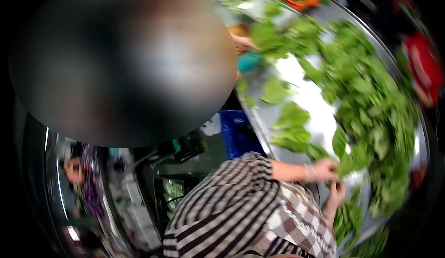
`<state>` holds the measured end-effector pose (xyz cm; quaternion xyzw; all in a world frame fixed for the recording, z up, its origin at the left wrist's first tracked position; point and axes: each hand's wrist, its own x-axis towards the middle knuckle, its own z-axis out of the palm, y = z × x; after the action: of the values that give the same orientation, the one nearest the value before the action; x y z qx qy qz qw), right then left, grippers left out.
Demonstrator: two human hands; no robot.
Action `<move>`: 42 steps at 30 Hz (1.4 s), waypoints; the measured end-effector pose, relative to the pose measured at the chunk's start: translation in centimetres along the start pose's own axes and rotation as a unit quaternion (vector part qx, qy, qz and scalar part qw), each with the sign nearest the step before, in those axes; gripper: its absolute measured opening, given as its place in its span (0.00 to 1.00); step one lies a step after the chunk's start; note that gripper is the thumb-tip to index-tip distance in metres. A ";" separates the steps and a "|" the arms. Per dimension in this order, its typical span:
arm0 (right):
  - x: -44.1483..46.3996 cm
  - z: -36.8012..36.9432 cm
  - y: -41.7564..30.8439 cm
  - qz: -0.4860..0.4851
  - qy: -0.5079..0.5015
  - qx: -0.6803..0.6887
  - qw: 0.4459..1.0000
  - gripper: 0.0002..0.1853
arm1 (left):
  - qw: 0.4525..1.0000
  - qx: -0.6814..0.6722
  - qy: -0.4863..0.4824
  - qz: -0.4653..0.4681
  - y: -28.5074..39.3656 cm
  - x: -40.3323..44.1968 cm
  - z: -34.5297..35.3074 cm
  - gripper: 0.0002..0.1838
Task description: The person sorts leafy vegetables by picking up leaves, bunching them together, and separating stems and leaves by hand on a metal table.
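In the head view, the left grip [324,170] pinches the base of a leafy sprig [356,161], which spreads just beyond it. The right grip [337,195] is close beside; blur hides whether it grasps. Farther ahead of both, a leaf pile [371,95] covers the metal surface [303,84].

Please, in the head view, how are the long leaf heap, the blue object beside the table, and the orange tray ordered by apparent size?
1. Long leaf heap, clearly largest.
2. Blue object, partly hidden.
3. Orange tray, smallest; probably farther from the camera, so its true size is unsure.
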<state>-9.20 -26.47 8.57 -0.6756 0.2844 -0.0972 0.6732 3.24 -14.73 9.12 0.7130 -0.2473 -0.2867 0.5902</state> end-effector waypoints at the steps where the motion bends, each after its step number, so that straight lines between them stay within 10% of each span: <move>1: -0.1 0.1 -0.5 0.009 0.006 0.000 1.000 0.07 | 0.997 -0.064 -0.020 -0.038 -0.5 -0.1 0.3 0.12; 8: -1.3 1.1 -2.2 0.000 0.021 0.138 0.990 0.08 | 0.965 -0.256 -0.031 -0.041 -1.4 -1.1 0.5 0.09; 13: -1.1 0.7 -0.3 -0.074 0.053 -0.150 0.985 0.09 | 0.991 -0.100 -0.066 -0.066 1.2 -1.4 -1.4 0.14; 15: -0.9 0.9 -0.5 -0.040 0.018 -0.103 0.994 0.07 | 0.979 -0.194 -0.052 -0.030 1.0 -1.7 -0.7 0.19; 17: -0.3 0.7 1.1 -0.058 0.005 -0.020 0.998 0.09 | 1.000 0.008 0.020 0.007 -0.9 -1.1 -0.1 0.28; 42: 0.7 -1.0 3.4 -0.027 -0.029 0.019 0.999 0.14 | 0.999 0.025 0.047 0.003 0.2 -2.0 0.8 0.17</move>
<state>-9.98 -27.49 5.22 -0.6725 0.2450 -0.1012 0.6910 1.21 -13.93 9.39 0.7397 -0.2283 -0.2450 0.5837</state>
